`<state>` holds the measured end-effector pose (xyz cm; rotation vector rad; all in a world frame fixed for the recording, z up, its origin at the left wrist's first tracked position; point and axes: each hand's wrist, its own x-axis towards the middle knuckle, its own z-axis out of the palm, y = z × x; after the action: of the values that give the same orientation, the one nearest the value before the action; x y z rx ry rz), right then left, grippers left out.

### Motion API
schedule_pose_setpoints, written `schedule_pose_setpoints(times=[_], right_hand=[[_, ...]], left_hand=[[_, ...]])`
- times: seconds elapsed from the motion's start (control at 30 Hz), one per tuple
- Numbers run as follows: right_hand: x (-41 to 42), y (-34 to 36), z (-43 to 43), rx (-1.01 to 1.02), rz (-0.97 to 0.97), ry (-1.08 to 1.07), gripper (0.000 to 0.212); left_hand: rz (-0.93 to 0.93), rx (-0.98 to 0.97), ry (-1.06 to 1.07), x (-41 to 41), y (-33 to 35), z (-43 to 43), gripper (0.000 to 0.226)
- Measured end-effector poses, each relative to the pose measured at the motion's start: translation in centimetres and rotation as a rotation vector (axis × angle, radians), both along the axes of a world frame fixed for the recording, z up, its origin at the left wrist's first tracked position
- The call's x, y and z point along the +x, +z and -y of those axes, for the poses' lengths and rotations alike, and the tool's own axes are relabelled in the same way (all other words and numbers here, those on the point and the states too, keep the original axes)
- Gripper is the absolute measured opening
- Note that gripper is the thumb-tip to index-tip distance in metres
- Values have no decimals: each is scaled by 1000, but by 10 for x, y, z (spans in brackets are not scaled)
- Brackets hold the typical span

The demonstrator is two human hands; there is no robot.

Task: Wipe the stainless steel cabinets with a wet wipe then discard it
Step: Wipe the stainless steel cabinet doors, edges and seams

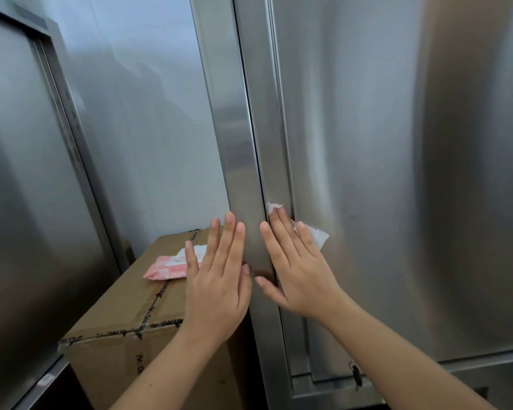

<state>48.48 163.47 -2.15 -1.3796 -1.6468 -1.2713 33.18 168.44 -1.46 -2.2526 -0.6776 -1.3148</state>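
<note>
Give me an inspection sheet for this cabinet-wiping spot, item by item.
Surface: brushed stainless steel cabinet door, reflective.
Job's things: white wet wipe pressed on the door's left edge; pink wipes pack on the box.
Clutter: taped cardboard box.
Hands: right hand flat on the wipe, fingers straight; left hand flat at the cabinet's corner, holding nothing.
Cables: nothing seen.
Surroundings: second steel cabinet at left, pale wall behind the box.

Brushed, softly reflective steel cabinet [397,143]; matt brown cardboard box [125,315]; glossy pink plastic packet [166,269]; crumpled white wipe [319,235].
</note>
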Motion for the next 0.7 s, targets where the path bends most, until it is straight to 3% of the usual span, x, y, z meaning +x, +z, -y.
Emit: schedule_pose_setpoints(times=[0.23,0.37,0.7], right_hand=[[-7,30,-7,-17,-69,32,75],[-9,77,-10,35,-117,73,78],[-11,102,-8,38,-73,21,71]], left_hand=[[0,4,-37,-3,12,-8,56],[23,12,-45,0,43,-12,53],[-16,79,7,-3,126,-15,54]])
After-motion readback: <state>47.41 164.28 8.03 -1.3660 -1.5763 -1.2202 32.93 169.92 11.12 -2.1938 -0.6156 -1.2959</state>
